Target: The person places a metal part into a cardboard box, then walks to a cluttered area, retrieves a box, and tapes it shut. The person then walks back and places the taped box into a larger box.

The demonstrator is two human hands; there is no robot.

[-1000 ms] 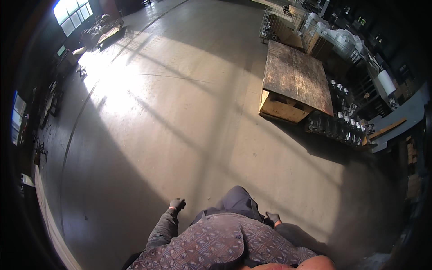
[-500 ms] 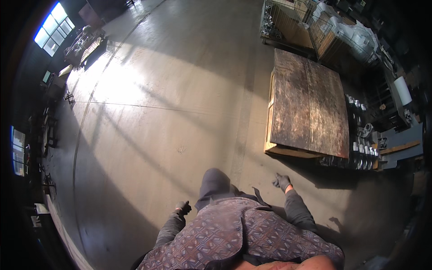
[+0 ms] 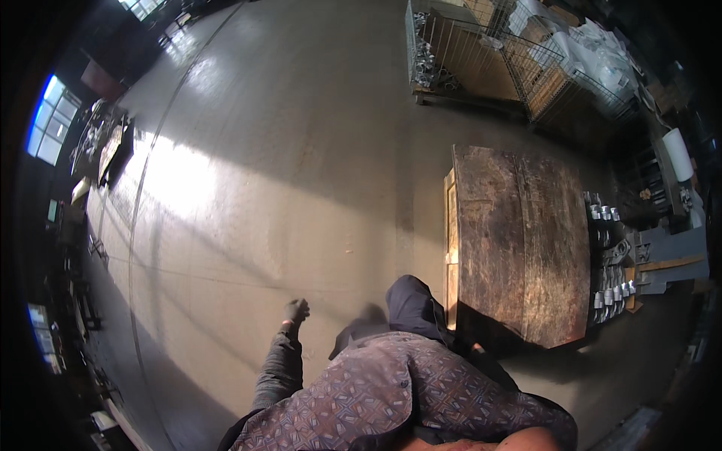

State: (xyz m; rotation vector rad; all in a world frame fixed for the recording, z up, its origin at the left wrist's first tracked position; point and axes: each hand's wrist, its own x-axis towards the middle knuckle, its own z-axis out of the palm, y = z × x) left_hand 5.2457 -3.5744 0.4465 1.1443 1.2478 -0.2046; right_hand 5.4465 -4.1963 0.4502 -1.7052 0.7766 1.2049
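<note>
My left hand [image 3: 296, 310], in a dark grey glove, swings ahead of my body above the concrete floor. Its fingers are curled in and nothing shows in them. Of my right hand [image 3: 477, 348], only a small patch near the wrist is visible, low beside my thigh in dark shadow; its fingers are hidden. Nearest to it stands a large wooden crate [image 3: 519, 240] with a worn, stained brown top. I cannot tell whether that hand touches anything. One dark-trousered knee [image 3: 414, 301] reaches forward, close to the crate's near left corner.
Wire mesh cages [image 3: 466, 60] with cardboard and plastic wrap stand beyond the crate. Shiny metal parts [image 3: 613, 293] line its right side. A loaded cart [image 3: 113, 146] stands at far left, beside the sunlit concrete floor [image 3: 301, 188].
I have walked forward, and the crate is now right beside me. My left arm has swung ahead; my right arm has swung back, mostly out of sight.
</note>
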